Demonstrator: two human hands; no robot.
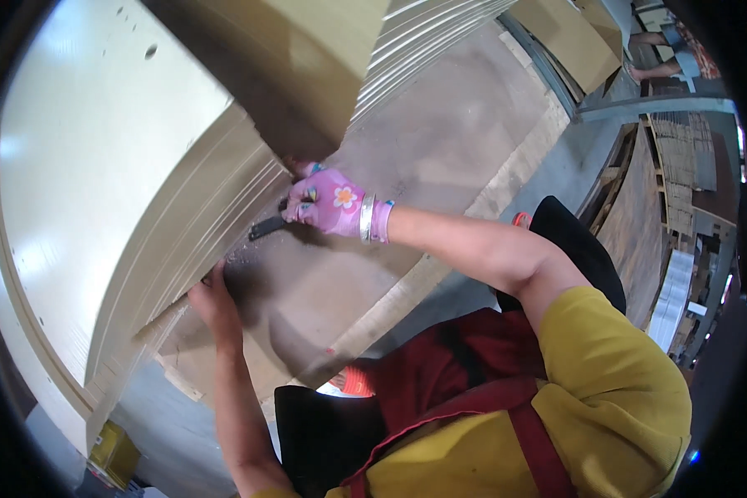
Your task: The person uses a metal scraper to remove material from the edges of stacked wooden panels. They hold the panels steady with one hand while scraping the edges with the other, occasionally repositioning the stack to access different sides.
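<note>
My right hand, in a pink glove with a flower on it, is closed round a short black hand tool. The tool's blunt dark end sticks out beside the edges of a stack of cream panels; its exact kind is unclear. Lower down, my bare left hand is at the lower edge of the same stack, fingers curled in and partly hidden. Whatever it may be gripping does not show. The top panel has a smooth pale face with a few small dark holes.
Another cream stack stands beyond my right hand. Both stacks rest on a dusty brown board with pale wooden edging. A metal rail crosses at the right, near wooden pallets. Another person is at the far right.
</note>
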